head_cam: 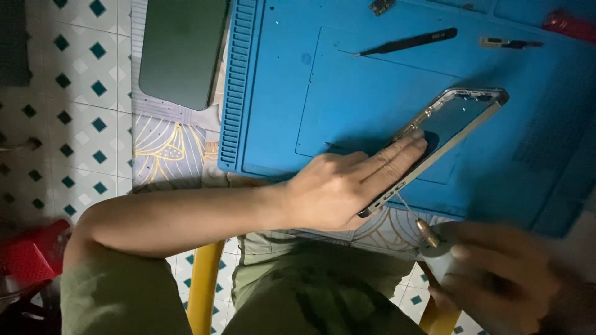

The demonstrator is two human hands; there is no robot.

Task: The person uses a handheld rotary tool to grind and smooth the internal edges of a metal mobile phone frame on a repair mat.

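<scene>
My left hand point(347, 183) lies flat on a phone frame point(459, 115) with a shiny metal rim, fingers pressing its lower half onto the blue work mat point(347, 93). My right hand point(496, 276), blurred at the lower right, grips a pale tube-like tool point(437, 248) with a brass nozzle. A thin needle tip from the nozzle reaches the phone's bottom corner near my left palm.
Black tweezers point(410, 42) lie at the mat's top. A dark green phone-shaped panel point(181, 53) rests left of the mat on a patterned cloth. A small dark tool point(509, 43) and a red object point(568, 25) sit at the far right. A yellow table leg point(203, 285) and a red stool point(31, 254) stand below.
</scene>
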